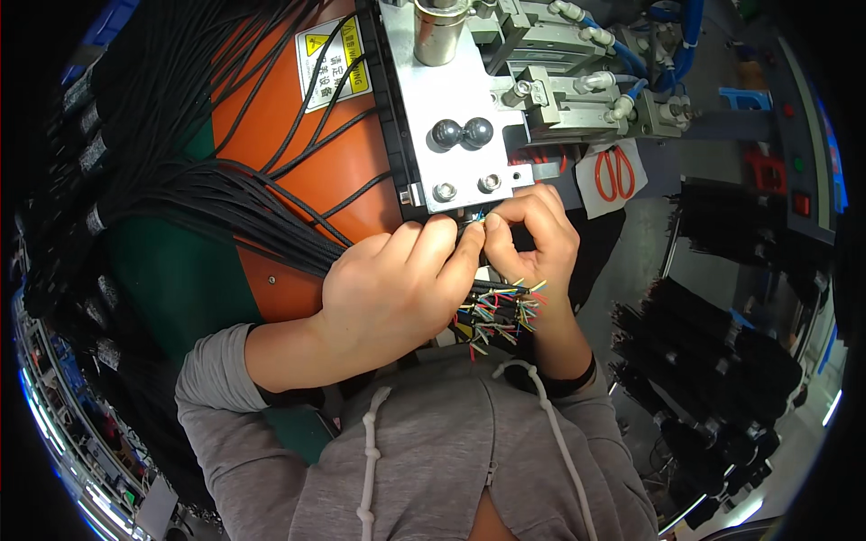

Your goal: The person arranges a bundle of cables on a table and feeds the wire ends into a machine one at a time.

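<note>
My left hand [388, 279] and my right hand [538, 236] meet at the front edge of a silver metal fixture plate [431, 99]. Between the fingertips are the fine coloured wires [478, 217] of a cable end. Both hands are closed in a pinch there, thumbs nearly touching; the exact grip is partly hidden. Below them, a bunch of black cables with fanned-out coloured wire ends [498, 311] sticks out past my left hand. More black cables [262, 203] run in from the left toward my left hand.
Two black ball knobs [462, 134] and bolts sit on the plate. Pneumatic cylinders [577, 108] with blue hoses stand at the far right. Red-handled scissors [615, 173] lie on white paper. An orange panel [298, 162] is under the cables. Black cable bundles [713, 352] hang on a rack at right.
</note>
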The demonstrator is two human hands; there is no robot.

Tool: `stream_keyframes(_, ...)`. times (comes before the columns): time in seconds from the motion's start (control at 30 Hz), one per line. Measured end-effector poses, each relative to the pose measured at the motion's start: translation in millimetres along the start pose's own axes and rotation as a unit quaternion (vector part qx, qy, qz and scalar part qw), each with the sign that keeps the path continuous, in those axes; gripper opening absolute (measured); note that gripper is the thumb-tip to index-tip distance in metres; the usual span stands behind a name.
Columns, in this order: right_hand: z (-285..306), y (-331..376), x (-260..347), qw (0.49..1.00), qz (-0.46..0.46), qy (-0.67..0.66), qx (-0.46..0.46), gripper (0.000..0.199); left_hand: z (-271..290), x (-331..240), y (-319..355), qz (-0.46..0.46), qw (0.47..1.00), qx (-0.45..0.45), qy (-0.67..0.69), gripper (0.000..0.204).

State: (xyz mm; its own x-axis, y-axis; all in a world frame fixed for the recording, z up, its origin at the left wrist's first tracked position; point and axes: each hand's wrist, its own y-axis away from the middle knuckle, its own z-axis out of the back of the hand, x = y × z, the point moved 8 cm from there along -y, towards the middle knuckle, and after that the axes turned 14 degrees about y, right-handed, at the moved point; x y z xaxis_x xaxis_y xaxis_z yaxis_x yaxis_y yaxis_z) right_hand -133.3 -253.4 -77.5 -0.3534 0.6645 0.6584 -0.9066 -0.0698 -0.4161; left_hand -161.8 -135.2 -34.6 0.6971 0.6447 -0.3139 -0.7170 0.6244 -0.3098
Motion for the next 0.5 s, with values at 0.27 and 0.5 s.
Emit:
stream_keyframes(0.27, -18, 13, -32, 0.964, -0.228, -0.104, 0.094, 0.01, 5, 4, -3, -0.032, 0.999, -0.031, 0.028, 0.023)
stream_keyframes(0.5, 6, -8, 12, 0.998, 0.054, 0.029, -0.025, 0.01, 12, 10, -2, -0.015, 0.997, -0.063, 0.034, 0.018)
